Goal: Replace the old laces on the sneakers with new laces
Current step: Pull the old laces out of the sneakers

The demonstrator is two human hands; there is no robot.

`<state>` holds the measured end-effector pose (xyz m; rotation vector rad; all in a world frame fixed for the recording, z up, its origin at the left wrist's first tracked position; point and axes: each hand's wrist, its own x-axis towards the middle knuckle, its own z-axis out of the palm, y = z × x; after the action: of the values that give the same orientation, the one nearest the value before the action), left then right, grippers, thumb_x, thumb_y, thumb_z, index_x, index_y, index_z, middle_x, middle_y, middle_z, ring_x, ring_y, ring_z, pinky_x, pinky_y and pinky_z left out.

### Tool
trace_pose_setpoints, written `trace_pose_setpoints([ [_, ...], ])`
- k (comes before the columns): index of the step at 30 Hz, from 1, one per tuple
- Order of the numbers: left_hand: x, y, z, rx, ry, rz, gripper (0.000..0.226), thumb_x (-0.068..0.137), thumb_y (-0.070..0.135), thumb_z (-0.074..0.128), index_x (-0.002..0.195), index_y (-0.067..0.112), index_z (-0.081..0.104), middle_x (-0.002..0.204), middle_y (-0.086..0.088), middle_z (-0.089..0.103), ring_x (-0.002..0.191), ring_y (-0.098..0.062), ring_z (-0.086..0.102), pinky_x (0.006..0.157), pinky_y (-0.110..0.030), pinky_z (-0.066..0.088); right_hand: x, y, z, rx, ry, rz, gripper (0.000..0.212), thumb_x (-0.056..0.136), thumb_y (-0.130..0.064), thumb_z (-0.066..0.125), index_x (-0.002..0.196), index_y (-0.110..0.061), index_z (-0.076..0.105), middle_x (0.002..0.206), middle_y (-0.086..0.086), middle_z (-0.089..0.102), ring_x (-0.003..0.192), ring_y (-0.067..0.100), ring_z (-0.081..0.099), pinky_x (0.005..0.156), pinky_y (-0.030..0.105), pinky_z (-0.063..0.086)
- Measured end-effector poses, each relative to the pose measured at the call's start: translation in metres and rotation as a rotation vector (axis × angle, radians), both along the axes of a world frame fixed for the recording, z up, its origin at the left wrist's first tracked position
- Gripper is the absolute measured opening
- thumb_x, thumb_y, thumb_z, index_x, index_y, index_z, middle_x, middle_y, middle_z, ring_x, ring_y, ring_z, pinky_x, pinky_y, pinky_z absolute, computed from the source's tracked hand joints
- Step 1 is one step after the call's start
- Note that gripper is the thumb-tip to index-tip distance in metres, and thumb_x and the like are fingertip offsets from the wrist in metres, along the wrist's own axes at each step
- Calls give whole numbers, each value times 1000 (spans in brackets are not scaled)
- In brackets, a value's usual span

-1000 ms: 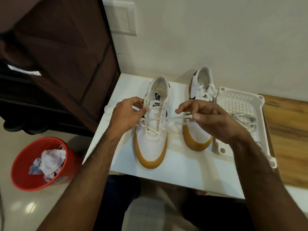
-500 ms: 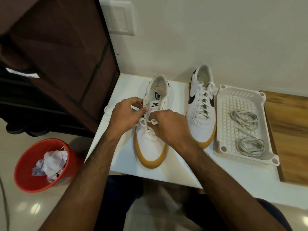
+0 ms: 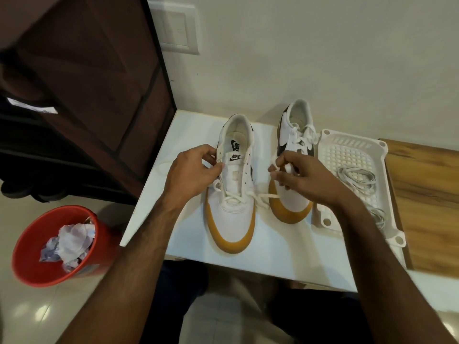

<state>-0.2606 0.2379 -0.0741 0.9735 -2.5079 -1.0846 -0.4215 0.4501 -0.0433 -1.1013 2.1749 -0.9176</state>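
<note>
Two sneakers (image 3: 229, 194) on white table (image 3: 188, 234), cream wall (image 3: 323, 58).

L sneaker (image 3: 232, 184) | tongue: "NIKE" + swoosh | insole: "NIKE" + swoosh

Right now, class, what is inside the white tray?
The white tray holds coiled new laces; a second coil is partly hidden by the right forearm.

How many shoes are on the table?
2. One shoe sits in the middle of the white table, partly unlaced. The other shoe stands to its right, beside the white tray, partly behind a hand.
</note>
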Motion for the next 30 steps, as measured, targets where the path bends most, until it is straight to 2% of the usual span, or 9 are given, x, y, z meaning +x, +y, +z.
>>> trace_pose_setpoints([
  [2, -1, 2, 0, -46, 10, 0, 35, 87, 42, 74, 118, 27, 64, 101, 13, 69, 82, -12, 70, 78, -30, 55, 5, -2, -5, 57, 126, 26, 20, 95, -38, 67, 111, -26, 66, 101, -7, 74, 85, 4, 67, 80, 30, 55],
  [5, -2, 4, -1, -119, 27, -44, 47, 88, 46, 74, 127, 30, 54, 105, 13, 64, 78, -11, 68, 78, -34, 55, 8, -9, -7, 9, 279, -37, 34, 97, -42, 64, 127, -26, 66, 88, -14, 72, 87, 3, 67, 88, 37, 53],
  [7, -1, 4, -1, -106, 38, -103, 50, 90, 45, 72, 130, 30, 48, 99, 14, 60, 75, -9, 66, 76, -33, 56, 12, -14, -7, -54, 464, -89, 24, 97, -41, 64, 116, -28, 70, 87, -15, 66, 82, 6, 65, 86, 47, 53],
  [9, 0, 3, -3, -57, 16, -168, 54, 91, 43, 71, 134, 30, 41, 92, 13, 61, 75, -9, 66, 74, -34, 59, 19, -20, -6, -126, 557, -97, 12, 94, -34, 68, 103, -28, 73, 87, -13, 60, 76, 8, 61, 79, 47, 53],
  [13, 2, 4, -6, 1, -41, -214, 63, 93, 43, 68, 143, 31, 30, 90, 10, 63, 78, -11, 67, 75, -36, 60, 45, -35, -5, -38, 292, 111, 11, 91, -27, 73, 101, -24, 75, 90, -7, 63, 75, 5, 57, 75, 33, 53],
  [20, 0, 2, -1, -135, 50, -136, 50, 99, 26, 62, 143, 23, 39, 94, 6, 62, 78, -15, 65, 69, -26, 49, 77, -64, -29, 74, 418, 61, 25, 87, -39, 74, 109, -28, 75, 93, -5, 50, 91, 20, 60, 82, 39, 50],
  [24, 2, -2, -4, -214, 55, -198, 24, 103, 22, 55, 126, 22, 56, 98, 5, 65, 80, -13, 62, 69, -16, 42, 81, -73, -36, 33, 257, -42, 20, 88, -28, 69, 106, -25, 78, 95, -3, 48, 97, 21, 59, 94, 48, 47],
  [27, 1, -4, -8, -249, 68, -209, 13, 102, 18, 55, 106, 21, 67, 100, 7, 70, 78, -9, 61, 70, -13, 44, 82, -77, -36, 28, 170, -99, 19, 92, -28, 64, 103, -24, 79, 96, -2, 50, 95, 17, 58, 87, 41, 50],
  [30, 2, -7, -10, -207, 75, -207, 13, 101, 19, 57, 104, 23, 69, 99, 11, 69, 78, -7, 64, 71, -9, 42, 81, -81, -37, 48, 187, -123, 14, 95, -29, 66, 101, -24, 77, 97, -4, 50, 91, 13, 56, 82, 35, 49],
])
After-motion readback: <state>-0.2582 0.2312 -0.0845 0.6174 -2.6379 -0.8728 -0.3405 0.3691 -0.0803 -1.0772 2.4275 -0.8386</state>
